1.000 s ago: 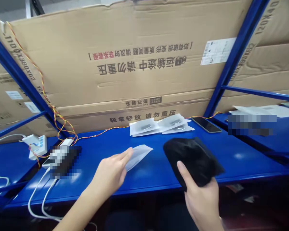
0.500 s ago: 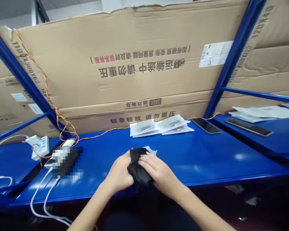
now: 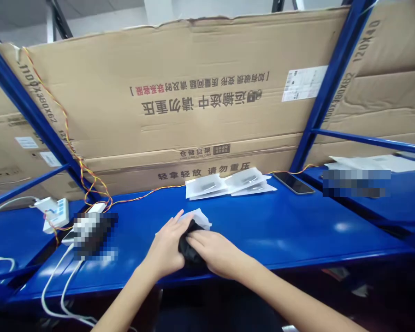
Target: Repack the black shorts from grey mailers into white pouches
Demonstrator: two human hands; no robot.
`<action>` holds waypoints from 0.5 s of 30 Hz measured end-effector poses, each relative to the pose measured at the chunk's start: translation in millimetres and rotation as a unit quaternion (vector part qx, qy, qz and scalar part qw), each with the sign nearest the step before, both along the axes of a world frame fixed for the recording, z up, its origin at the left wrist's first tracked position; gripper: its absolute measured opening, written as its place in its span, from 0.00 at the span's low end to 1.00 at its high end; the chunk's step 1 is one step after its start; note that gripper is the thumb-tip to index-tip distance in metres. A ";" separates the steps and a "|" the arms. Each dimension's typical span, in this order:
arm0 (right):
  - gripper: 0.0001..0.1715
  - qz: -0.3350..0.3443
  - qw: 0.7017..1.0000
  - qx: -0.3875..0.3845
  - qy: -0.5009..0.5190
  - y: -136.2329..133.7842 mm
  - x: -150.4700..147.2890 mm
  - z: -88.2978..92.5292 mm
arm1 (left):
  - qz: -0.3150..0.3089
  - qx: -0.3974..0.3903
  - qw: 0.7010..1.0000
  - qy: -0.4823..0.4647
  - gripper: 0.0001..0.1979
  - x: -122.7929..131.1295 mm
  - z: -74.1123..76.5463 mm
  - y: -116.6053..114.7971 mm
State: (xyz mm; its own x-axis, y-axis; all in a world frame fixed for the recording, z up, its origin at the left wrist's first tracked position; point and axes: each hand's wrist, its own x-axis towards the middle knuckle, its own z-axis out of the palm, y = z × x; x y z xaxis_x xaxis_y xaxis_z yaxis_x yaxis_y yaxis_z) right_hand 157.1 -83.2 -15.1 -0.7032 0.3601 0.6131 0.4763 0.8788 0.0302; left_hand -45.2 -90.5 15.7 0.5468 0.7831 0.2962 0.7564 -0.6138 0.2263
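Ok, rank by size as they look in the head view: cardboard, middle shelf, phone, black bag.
1. Cardboard
2. Middle shelf
Unranked, both far smaller: phone and black bag; the latter is nearer and partly covered.

- Your black bundle (image 3: 191,249), crumpled, is gripped by your right fingers (image 3: 201,240), partly covered by them.
- Your thin white sleeve (image 3: 201,218), in your left fingers (image 3: 173,227), shows just beyond the bundle, its near part hidden.
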 end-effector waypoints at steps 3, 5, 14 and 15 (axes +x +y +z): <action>0.20 -0.013 0.999 -0.039 0.001 1.7 -0.5 -5.1 | -0.017 0.024 0.999 0.016 0.49 -0.2 -2.1 -5.1; 0.20 -0.047 0.998 -0.047 -0.004 7.6 -5.1 -10.2 | -0.032 0.043 0.998 0.026 0.49 3.4 -1.9 -7.0; 0.25 -0.225 0.966 -0.106 -0.065 30.0 -30.0 -19.2 | -0.010 0.085 0.996 0.008 0.47 1.6 -6.9 11.8; 0.26 -0.226 0.966 -0.103 -0.067 27.9 -29.5 -18.7 | -0.003 0.088 0.996 -0.003 0.45 -1.3 -8.4 13.9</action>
State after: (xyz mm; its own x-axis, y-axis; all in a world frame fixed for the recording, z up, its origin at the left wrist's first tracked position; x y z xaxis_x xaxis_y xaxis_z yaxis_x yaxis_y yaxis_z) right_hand 127.6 -55.3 -33.8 -0.5142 0.7539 0.4091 0.8166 0.5762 -0.0354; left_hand -46.5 -76.5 7.3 0.5490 0.7150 0.4327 0.7512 -0.6491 0.1195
